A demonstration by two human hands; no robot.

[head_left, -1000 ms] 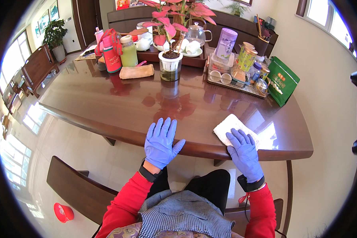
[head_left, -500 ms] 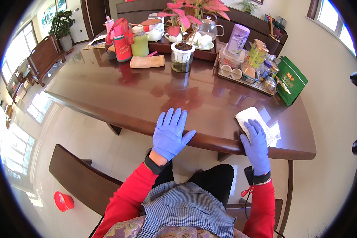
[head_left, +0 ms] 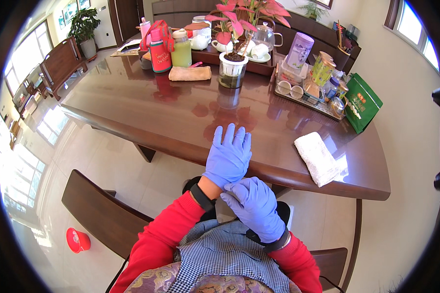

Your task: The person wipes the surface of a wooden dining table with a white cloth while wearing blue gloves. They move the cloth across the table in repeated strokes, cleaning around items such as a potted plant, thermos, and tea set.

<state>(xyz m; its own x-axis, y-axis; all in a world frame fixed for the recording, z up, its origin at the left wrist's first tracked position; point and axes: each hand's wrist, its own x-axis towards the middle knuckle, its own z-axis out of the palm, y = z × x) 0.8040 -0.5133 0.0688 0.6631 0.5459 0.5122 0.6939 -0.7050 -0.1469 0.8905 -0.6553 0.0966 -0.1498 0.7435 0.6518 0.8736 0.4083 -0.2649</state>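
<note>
My left hand, in a blue-purple disposable glove, is stretched out with its fingers extended, over the table's near edge. It holds nothing. My right hand, gloved alike, is brought across to the left wrist. Its thumb and fingers are closed at the cuff of the left glove, beside the bare strip of skin above the black wristband. A folded white towel lies on the brown wooden table to the right, with no hand on it.
A potted pink-leaved plant, a rolled tan cloth, a red-sleeved bottle and a green bottle stand farther back. At right are a tray of jars and a green bag. A bench and red bucket are at lower left.
My right hand has left the white towel and crossed left to the left glove's cuff. My left hand has shifted a little to the right. The towel stays on the table.
</note>
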